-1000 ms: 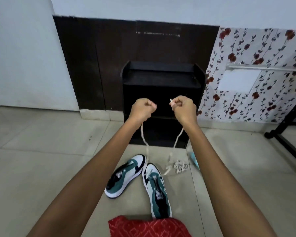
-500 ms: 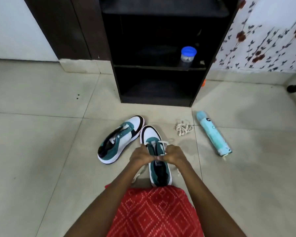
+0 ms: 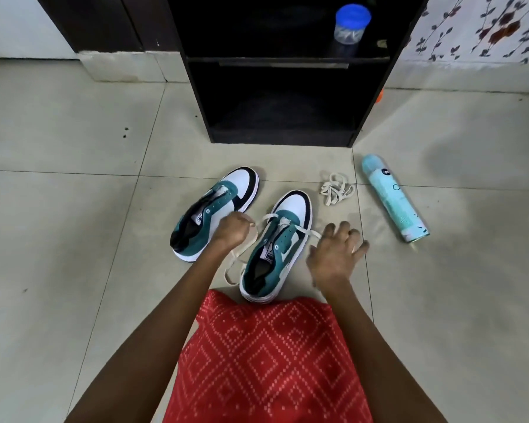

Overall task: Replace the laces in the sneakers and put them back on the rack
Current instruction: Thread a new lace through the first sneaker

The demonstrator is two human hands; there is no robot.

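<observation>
Fingers of the left hand pinch one end of the white lace; the right hand is spread, gripping nothing. The sneaker lies on the floor, rack at its 12 o'clock. Best to even both ends, then cross through the next eyelets.

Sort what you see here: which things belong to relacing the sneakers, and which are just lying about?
Job: sneaker being laced, its lace, unlaced sneaker, bundled lace, rack, left hand pinching the lace, right hand.
Lying about: spray can, blue-lidded jar on the rack shelf.
</observation>
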